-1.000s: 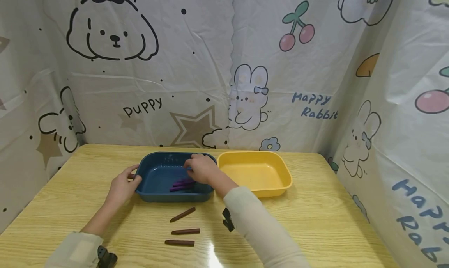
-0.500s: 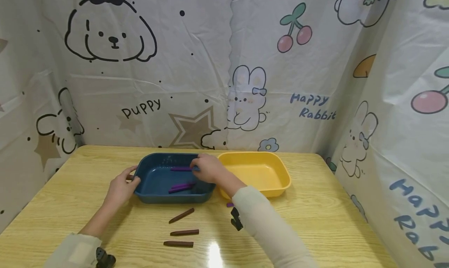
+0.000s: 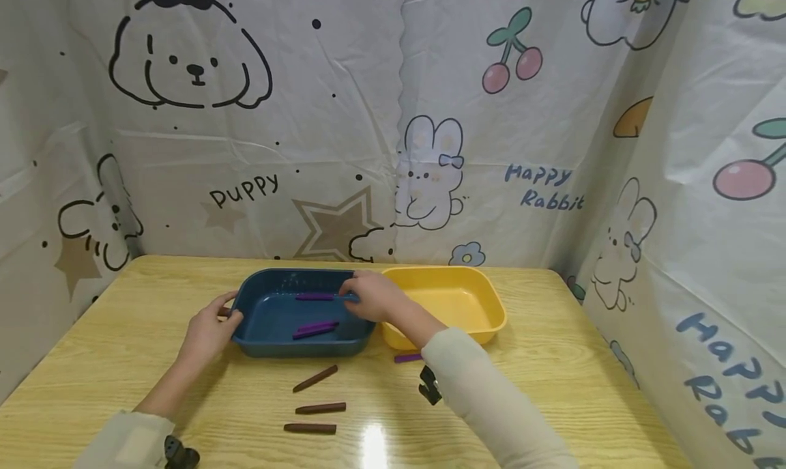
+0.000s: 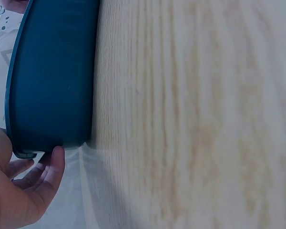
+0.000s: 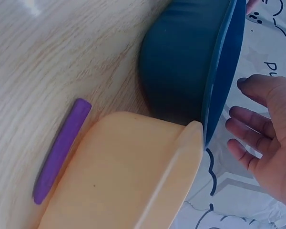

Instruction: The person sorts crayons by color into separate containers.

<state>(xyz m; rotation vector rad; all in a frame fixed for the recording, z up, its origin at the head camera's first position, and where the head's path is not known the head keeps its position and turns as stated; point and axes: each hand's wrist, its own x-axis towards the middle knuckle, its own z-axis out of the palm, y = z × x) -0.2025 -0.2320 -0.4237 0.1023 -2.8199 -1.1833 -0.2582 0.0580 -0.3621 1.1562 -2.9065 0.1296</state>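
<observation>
My left hand (image 3: 207, 325) grips the left end of a dark blue tray (image 3: 307, 348); in the left wrist view its fingers (image 4: 55, 171) press the outside under the rim. Over the tray's right end is my right hand (image 3: 376, 297). Its fingers hang loosely curled and apart in the right wrist view, with nothing seen between them. A small bright blue bit shows at its fingertips in the head view, beside a purple crayon (image 3: 314, 296) near the tray's far wall. More purple crayons (image 3: 314, 330) lie together on the tray floor.
A yellow tray (image 3: 393, 336) stands right against the blue one. One purple crayon (image 5: 62, 152) lies on the table in front of it, partly under my right sleeve (image 3: 485, 394). Several brown crayons (image 3: 310, 429) lie in front of the blue tray.
My right hand has moved slightly right over the tray. One purple crayon now lies apart near the far wall, and the one before the yellow tray has come into view. My left hand keeps its hold.
</observation>
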